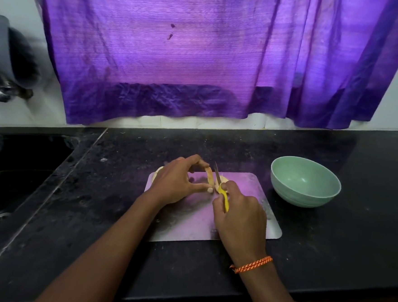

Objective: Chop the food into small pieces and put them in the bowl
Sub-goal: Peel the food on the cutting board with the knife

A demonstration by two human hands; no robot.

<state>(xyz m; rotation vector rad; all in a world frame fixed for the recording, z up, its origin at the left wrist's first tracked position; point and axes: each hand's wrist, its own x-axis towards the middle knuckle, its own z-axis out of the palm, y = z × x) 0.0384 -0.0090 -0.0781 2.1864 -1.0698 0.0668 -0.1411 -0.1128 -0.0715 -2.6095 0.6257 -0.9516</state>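
A pale cutting board (245, 218) lies on the black counter. My left hand (179, 180) pinches a thin pale strip of food (210, 179) on the board between forefinger and thumb. My right hand (239, 215) grips a yellow-handled knife (222, 191); its blade stands just right of the strip, edge down. A cut pale piece (224, 179) lies right of the blade, and another pale piece (158, 170) peeks out behind my left hand. A green bowl (287, 187) with nothing in it sits right of the board.
A dark sink (18, 177) is sunk into the counter (341, 247) at the left, with a tap (3, 93) above it. A purple curtain (210, 55) hangs over the back wall. The counter's front edge runs along the bottom.
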